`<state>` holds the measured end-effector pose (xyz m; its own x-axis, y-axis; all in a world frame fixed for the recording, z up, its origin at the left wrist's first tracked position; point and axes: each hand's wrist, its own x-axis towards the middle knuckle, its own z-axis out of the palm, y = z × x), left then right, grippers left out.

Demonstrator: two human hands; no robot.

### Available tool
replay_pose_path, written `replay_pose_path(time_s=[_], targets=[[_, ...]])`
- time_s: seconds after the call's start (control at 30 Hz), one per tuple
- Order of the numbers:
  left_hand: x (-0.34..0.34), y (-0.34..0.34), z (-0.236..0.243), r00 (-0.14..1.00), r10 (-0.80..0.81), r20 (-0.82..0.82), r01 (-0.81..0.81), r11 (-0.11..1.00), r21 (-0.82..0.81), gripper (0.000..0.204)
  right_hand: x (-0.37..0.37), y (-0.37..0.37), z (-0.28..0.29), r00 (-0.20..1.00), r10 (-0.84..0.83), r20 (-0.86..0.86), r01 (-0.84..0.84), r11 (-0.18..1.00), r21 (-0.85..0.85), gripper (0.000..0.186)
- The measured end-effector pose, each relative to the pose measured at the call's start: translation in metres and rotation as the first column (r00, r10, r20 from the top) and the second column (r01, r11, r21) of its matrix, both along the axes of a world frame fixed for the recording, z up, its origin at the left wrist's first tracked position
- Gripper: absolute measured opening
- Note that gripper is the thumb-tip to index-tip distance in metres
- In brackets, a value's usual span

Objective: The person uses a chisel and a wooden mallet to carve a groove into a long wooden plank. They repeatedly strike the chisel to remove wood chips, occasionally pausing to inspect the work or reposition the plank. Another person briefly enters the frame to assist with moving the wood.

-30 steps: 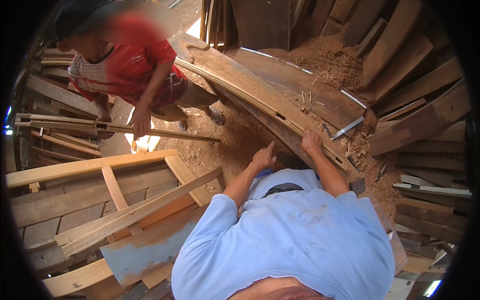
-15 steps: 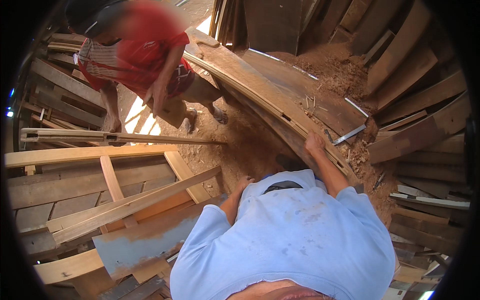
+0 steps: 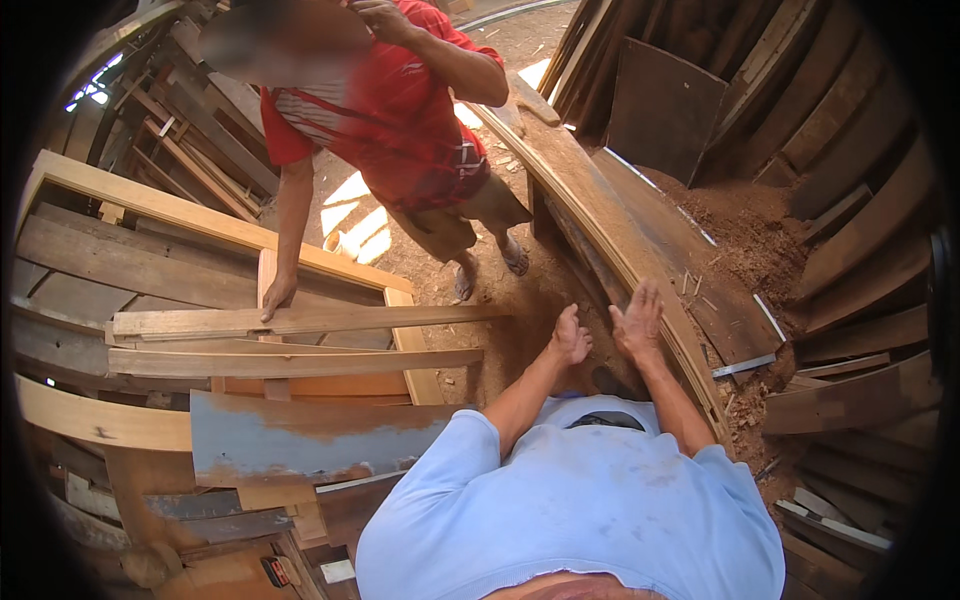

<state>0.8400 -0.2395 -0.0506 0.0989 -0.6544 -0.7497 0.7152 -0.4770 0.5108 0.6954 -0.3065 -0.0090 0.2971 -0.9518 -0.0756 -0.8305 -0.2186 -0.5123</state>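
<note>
My left hand (image 3: pixel 572 337) is raised in front of my body, its fingers curled in and nothing showing in them. Close beside it, my right hand (image 3: pixel 638 318) has its fingers stretched out and holds nothing. That hand is nearest to the long pale wood rails (image 3: pixel 600 235) along the near edge of the sawdust-covered workbench (image 3: pixel 655 255). A co-worker in a red shirt (image 3: pixel 400 130) stands across from me at the left. One of their hands touches a slotted wooden rail (image 3: pixel 310 321), which lies beside a second wooden strip (image 3: pixel 300 362).
Under those strips at the left is a pale wooden frame (image 3: pixel 200 215). A blue-grey painted board (image 3: pixel 320 440) lies nearer to me. On the bench is a metal square (image 3: pixel 745 366). Wood shavings (image 3: pixel 745 235) are heaped beyond it, and dark planks (image 3: pixel 860 210) lean at the right.
My right hand has let go of the bench-edge rail, and my left hand has come up from my side. The co-worker's slotted rail now rests on the frame; their other hand is raised.
</note>
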Motion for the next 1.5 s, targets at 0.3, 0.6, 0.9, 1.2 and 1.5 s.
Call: replay_pose_path(time_s=[0.3,0.6,0.9,1.2,1.5], targets=[[-0.016,-0.073,0.023,0.87,0.232,-0.434,-0.292,0.953,-0.077,0.1,0.019,-0.05,0.068,0.986,0.166,-0.021,-0.158,0.889,-0.43,0.094],[0.0,0.028,-0.073,0.917,-0.392,0.076,0.397,0.916,-0.061,0.078,-0.112,-0.022,0.015,0.981,-0.068,-0.182,0.082,0.994,0.072,0.087],[0.017,0.091,-0.092,0.242,-0.737,0.63,0.695,0.586,0.418,0.048,-0.2,0.07,-0.095,0.892,-0.287,-0.35,0.355,0.923,0.149,0.071],[0.025,0.055,-0.062,0.155,-0.745,0.648,0.759,0.51,0.405,0.05,-0.188,0.057,-0.061,0.87,-0.328,-0.367,0.422,0.881,0.213,0.056],[0.019,0.099,-0.067,-0.058,-0.765,0.642,0.801,0.348,0.487,0.073,-0.193,0.065,-0.057,0.866,-0.254,-0.431,0.355,0.919,0.172,0.039]])
